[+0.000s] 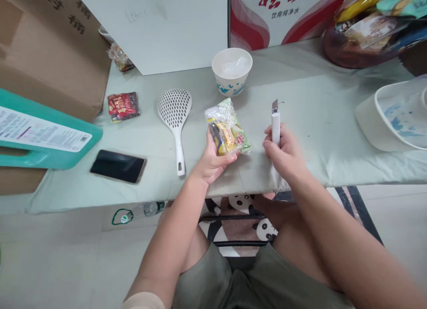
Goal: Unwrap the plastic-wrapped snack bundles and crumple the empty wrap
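Observation:
My left hand (215, 160) is closed round a bundle of small snack packets (227, 132), yellow, green and dark, in clear wrap, held over the table near its front edge. My right hand (283, 151) grips a white utility knife (275, 126), its metal blade exposed and pointing away from me. A gap of table separates the two hands. Beyond the packets stands a white paper bowl (232, 73) with blue marks and clear plastic inside. To the left lies a white slotted ladle (175, 117), handle toward me.
On the left are a phone (118, 166), a red snack packet (123, 106), a teal jug (46, 128) and a cardboard box (56, 55). A white tub (383, 117) and a snack-filled bowl (347, 53) stand right. White (167, 28) and red-white boxes (280, 24) line the back.

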A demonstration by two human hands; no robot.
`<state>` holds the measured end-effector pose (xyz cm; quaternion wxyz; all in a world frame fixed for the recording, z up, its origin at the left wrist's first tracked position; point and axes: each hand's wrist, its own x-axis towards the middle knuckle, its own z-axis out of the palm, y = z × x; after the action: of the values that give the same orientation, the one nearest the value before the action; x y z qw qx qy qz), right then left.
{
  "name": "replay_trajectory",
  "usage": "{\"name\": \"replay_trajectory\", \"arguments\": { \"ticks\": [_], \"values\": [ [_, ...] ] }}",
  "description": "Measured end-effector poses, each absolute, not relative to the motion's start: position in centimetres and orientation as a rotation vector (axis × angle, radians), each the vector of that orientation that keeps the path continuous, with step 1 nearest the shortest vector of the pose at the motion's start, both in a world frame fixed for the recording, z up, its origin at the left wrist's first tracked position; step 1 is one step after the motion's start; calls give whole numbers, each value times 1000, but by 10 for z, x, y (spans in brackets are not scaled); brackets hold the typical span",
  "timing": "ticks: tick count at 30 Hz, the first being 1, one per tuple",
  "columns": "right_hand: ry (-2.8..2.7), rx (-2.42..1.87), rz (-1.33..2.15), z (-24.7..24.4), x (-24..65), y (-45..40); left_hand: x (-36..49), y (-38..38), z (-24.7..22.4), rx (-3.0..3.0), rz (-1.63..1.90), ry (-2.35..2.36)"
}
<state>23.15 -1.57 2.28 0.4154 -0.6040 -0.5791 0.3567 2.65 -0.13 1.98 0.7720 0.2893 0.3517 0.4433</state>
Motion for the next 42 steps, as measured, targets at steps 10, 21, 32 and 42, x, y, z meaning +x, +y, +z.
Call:
{"name": "replay_trajectory", "arguments": {
  "ticks": [10,21,32,42],
  "values": [
    [-1690,-1555,936,27,199,-16,23,2,22,624,940,711],
    [-1743,-1440,791,26,201,-26,20,1,14,798,833,719],
    [-1580,-1499,893,35,198,-24,28,1,18,789,815,816],
    [-1107,-1474,1088,27,202,-22,34,1,14,778,955,836]
  ]
}}
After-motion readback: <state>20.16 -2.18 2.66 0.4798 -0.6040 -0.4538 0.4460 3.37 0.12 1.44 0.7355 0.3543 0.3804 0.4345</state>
